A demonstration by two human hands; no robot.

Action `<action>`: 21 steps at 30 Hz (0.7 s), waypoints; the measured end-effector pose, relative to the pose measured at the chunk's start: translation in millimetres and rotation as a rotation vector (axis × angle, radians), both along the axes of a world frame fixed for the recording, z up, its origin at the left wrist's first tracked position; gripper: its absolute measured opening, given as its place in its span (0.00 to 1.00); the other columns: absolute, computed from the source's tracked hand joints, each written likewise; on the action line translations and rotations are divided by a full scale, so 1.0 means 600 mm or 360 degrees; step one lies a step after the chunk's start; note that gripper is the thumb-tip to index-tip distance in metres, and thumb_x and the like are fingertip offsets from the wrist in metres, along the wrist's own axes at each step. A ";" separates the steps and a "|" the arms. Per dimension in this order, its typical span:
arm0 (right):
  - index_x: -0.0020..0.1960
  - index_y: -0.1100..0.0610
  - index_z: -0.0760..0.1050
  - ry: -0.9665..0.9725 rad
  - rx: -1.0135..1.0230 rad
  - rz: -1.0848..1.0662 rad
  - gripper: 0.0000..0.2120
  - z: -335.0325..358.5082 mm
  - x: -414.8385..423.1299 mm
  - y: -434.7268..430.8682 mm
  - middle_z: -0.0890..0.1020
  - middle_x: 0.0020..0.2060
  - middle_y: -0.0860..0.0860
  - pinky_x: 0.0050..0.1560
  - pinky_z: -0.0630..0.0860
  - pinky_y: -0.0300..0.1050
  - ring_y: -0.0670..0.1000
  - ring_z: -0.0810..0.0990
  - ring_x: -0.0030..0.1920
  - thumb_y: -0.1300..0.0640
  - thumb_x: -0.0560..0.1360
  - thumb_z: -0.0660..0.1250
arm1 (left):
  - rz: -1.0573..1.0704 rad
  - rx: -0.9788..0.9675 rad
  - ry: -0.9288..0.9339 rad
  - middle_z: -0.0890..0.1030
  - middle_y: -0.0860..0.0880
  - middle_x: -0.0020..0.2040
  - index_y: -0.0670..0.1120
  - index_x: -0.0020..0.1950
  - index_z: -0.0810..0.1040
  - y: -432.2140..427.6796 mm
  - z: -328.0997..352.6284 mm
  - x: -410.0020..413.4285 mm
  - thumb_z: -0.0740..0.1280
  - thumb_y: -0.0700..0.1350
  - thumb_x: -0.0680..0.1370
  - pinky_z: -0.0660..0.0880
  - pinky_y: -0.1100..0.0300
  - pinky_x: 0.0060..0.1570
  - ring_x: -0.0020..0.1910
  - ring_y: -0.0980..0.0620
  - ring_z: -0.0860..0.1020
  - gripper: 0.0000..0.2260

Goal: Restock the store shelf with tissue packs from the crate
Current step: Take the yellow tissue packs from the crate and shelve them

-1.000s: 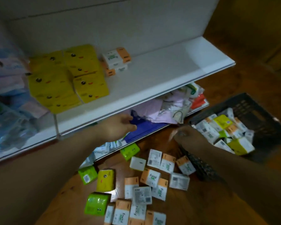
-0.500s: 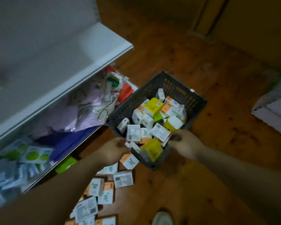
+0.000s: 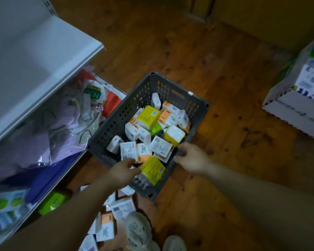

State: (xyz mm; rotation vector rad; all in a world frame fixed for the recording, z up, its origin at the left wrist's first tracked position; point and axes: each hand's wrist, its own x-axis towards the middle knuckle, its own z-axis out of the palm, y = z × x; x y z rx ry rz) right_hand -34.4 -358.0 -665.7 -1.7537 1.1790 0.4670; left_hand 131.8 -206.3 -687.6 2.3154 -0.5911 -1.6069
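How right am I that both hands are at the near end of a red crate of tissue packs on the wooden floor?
The crate is dark grey, not red; the head view shows it. The rest holds: left hand and right hand at its near end, tissue packs inside, wooden floor beneath.

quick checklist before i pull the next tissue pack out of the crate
1. Crate stocked: ok, many tissue packs lie inside.
2. Crate steadied: ok, the right hand grips its near rim.
3. Left hand has a pack: cannot tell; its fingers curl at the near rim beside the yellow pack.
4. Room on the shelf: ok, a wide bare stretch of white board shows.
5. Footing: not ok, loose packs lie on the floor by the shoes.
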 end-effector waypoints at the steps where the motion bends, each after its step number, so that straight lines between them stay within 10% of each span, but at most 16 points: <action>1: 0.73 0.56 0.62 0.0011 0.0017 0.0016 0.26 -0.009 0.012 0.000 0.69 0.70 0.54 0.53 0.70 0.43 0.55 0.71 0.66 0.52 0.78 0.64 | -0.0022 0.0000 -0.0008 0.66 0.44 0.72 0.45 0.74 0.62 -0.003 -0.010 0.006 0.64 0.48 0.78 0.68 0.56 0.63 0.67 0.46 0.69 0.26; 12: 0.74 0.57 0.57 0.0240 0.0199 0.0549 0.27 -0.230 0.124 -0.008 0.68 0.68 0.59 0.47 0.73 0.51 0.58 0.75 0.52 0.54 0.80 0.62 | -0.0183 0.0125 -0.0010 0.72 0.42 0.66 0.43 0.71 0.65 -0.043 -0.192 0.031 0.69 0.43 0.75 0.70 0.61 0.47 0.52 0.46 0.76 0.26; 21: 0.64 0.65 0.68 0.0523 0.0342 0.0557 0.14 -0.448 0.170 0.012 0.71 0.64 0.63 0.65 0.69 0.51 0.58 0.72 0.61 0.62 0.81 0.54 | -0.0629 0.0387 0.0098 0.66 0.46 0.72 0.48 0.75 0.60 -0.074 -0.393 0.004 0.67 0.54 0.76 0.64 0.55 0.64 0.69 0.44 0.67 0.31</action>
